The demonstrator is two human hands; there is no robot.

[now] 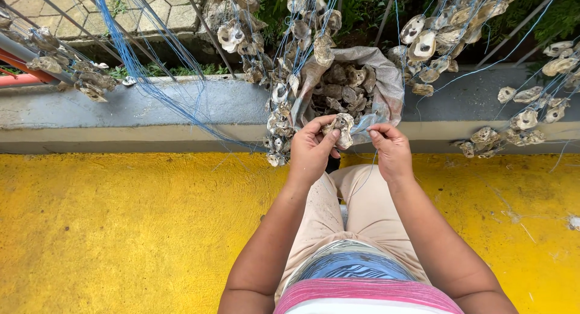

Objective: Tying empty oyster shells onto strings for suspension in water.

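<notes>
Striped shirt hem and beige trousers right below me, both hands up at the shells.

I see the left hand (311, 149) clasping an oyster shell (342, 128), the right hand (391, 149) pinching blue line (364, 124) beside it, just before the open grey sack (386, 78) of shells on the concrete ledge (121, 117).

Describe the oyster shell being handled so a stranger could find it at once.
Start at the grey sack of shells leaning on the concrete kerb above the yellow floor. Just below its mouth, the left hand pinches one oyster shell, while the right hand holds blue line. Unlike the strung shells, it sits in a grip.
</notes>
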